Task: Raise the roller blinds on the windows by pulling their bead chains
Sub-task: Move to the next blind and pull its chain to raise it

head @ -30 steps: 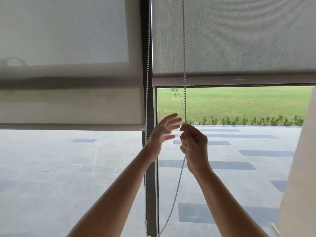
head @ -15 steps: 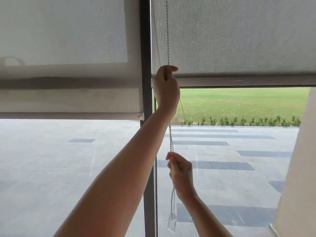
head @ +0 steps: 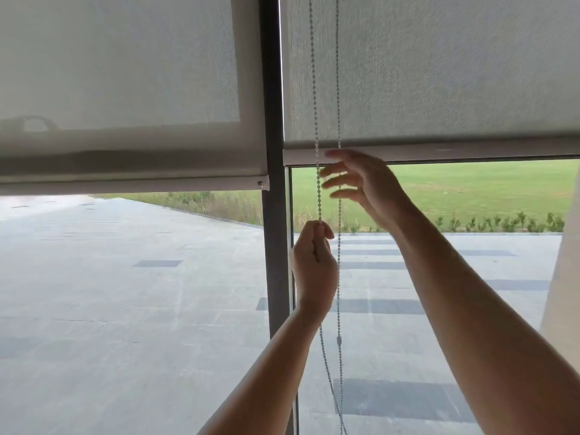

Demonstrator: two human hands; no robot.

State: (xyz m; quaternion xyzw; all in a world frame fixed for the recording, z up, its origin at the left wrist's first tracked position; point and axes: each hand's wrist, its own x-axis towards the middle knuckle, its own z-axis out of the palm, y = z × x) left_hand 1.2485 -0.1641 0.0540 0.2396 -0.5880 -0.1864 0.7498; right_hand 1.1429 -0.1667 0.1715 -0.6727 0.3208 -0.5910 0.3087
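Two grey roller blinds hang partly lowered. The left blind (head: 125, 73) ends in a bottom bar (head: 125, 185), and the right blind (head: 439, 73) ends higher at its bar (head: 470, 150). A white bead chain (head: 314, 89) hangs in two strands in front of the right blind, just right of the dark window post (head: 273, 230). My left hand (head: 315, 268) is closed around the left strand below the right blind's bar. My right hand (head: 361, 183) is higher, at the bar, with fingers spread beside the strands and holding nothing.
A chain connector (head: 339, 340) sits low on the right strand. A pale wall edge (head: 561, 277) stands at the far right. Through the glass are a paved terrace (head: 125, 309), a lawn (head: 470, 189) and a low row of shrubs.
My left hand came down from the right blind's bar with the chain. My right hand let go low down and rose, open. The left blind's bar sits higher in view.
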